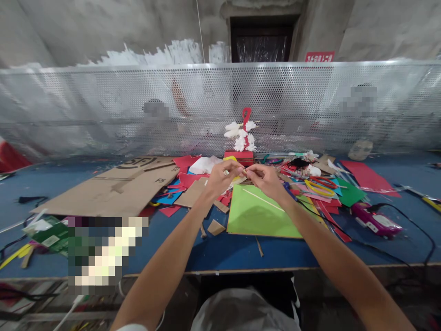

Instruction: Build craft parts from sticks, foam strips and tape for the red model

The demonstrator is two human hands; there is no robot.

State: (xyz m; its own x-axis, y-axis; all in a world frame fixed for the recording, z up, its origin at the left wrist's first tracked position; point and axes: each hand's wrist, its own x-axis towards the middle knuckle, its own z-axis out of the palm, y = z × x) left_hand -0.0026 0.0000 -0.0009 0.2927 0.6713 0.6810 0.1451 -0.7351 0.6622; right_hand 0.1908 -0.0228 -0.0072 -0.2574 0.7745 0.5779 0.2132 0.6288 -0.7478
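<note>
My left hand [220,177] and my right hand [268,181] meet over the middle of the table, fingertips pinched together. A small pale piece seems to be between them, too small to name. Below my right hand lies a bright green sheet [255,214] with a thin pale stick [263,200] across it. Just beyond the hands stands a red upright craft piece with a looped top [246,113], white fluffy tufts [240,133] and a red box-like base [237,158]. Cardboard scraps [193,196] lie beside my left wrist.
Flattened cardboard [113,188] covers the left side. On the right are orange-yellow-handled scissors [320,187], a purple corded device [375,220], a red sheet [368,175] and a yellow-handled cutter [430,203]. A perforated metal screen [120,110] rises behind the table.
</note>
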